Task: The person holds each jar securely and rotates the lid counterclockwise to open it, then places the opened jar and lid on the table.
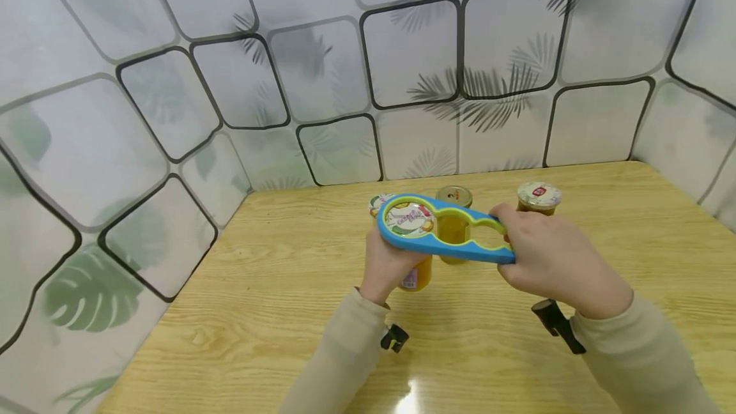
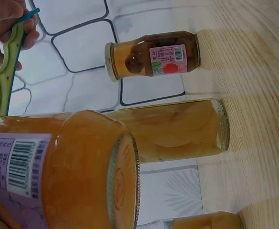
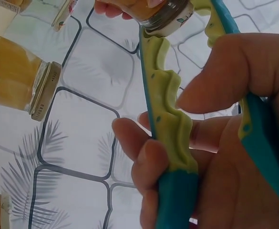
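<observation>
My left hand [image 1: 386, 267] holds a glass jar of orange contents [image 2: 82, 167] up off the table, its purple label showing a barcode. A blue and green jar opener [image 1: 460, 250] lies over the jar's top, its widest ring around the printed lid [image 1: 409, 219]. My right hand [image 1: 552, 254] grips the opener's far end; in the right wrist view its fingers [image 3: 149, 162] curl round one arm of the tool. In the left wrist view most of my left hand is out of frame.
Behind the held jar stand a tall jar of yellowish contents [image 2: 177, 129] and another lidded jar [image 1: 379, 202], partly hidden. A jar with dark contents [image 2: 165, 55] stands to the right. The wooden table [image 1: 276, 273] meets a patterned backdrop [image 1: 322, 82].
</observation>
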Action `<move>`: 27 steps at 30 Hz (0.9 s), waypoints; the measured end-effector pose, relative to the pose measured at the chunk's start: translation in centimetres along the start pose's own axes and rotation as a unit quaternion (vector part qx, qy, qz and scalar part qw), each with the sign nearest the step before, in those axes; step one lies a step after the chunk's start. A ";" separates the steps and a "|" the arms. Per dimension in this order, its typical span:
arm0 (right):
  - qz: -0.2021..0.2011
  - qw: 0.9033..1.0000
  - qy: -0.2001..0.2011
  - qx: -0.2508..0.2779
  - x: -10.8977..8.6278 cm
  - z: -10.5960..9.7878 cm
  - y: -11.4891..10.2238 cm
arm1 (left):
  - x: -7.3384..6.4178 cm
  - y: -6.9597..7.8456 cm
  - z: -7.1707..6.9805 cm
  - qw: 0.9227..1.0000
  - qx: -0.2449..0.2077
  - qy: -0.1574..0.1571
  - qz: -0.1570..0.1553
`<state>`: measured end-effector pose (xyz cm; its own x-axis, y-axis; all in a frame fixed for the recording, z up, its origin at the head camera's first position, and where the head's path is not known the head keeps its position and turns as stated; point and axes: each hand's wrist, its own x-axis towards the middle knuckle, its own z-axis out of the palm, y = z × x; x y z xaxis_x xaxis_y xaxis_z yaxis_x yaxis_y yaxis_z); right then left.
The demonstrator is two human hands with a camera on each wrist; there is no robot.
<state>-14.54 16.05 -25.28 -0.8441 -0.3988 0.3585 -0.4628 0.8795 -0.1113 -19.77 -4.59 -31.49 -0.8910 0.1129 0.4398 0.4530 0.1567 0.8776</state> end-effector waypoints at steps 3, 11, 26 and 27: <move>0.001 1.000 -0.004 0.002 0.0 0.1 0.0 | 0.0 0.2 0.1 1.000 -0.003 -0.001 -0.012; 0.007 1.000 -0.007 -0.002 0.0 0.1 -0.1 | -0.1 0.2 0.1 1.000 -0.007 0.005 0.006; -0.018 0.997 0.030 -0.065 0.2 0.6 0.2 | -0.2 0.1 0.1 0.999 -0.016 0.013 0.030; -0.020 0.997 0.033 -0.066 0.2 0.6 0.2 | -0.1 0.1 0.1 0.999 -0.015 0.014 0.029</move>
<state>-14.90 16.00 -25.76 -0.8037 -0.4205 0.4210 -0.4528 0.8912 0.0259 -19.61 -4.50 -31.52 -0.8635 0.0935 0.4956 0.5040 0.1207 0.8553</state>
